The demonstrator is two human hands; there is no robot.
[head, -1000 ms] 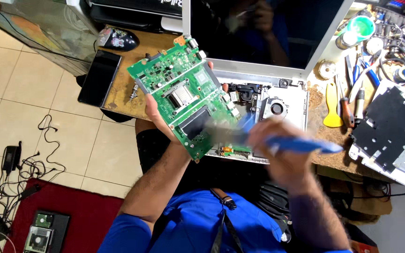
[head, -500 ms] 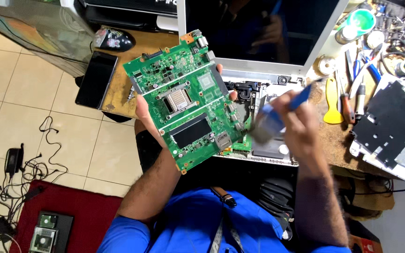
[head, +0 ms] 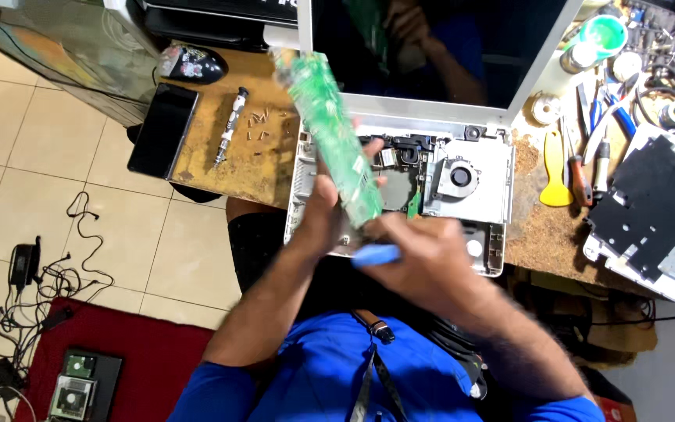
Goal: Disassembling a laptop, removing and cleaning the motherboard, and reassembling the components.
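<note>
Head view: left hand (head: 330, 207) grips the green circuit board (head: 331, 129) edge-on, long axis upright, while right hand (head: 423, 254) clasps a blue-handled tool (head: 376, 255) beside its lower end.

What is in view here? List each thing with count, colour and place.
circuit board: one, green, edge-on and blurred, held above the laptop
laptop base: one, white, opened, fan showing, on the desk
screen: one, dark, white frame, upright behind the base
brush: one, blue handle, in the right hand
screwdriver: one, silver, on the desk at left
screws: several, small, beside the screwdriver
phone: one, black, at the desk's left edge
mouse: one, dark, top left
pry tool: one, yellow, right of the base
black panel: one, far right
mat: one, red, on the floor
left hand: holds the board
right hand: holds the brush
</note>
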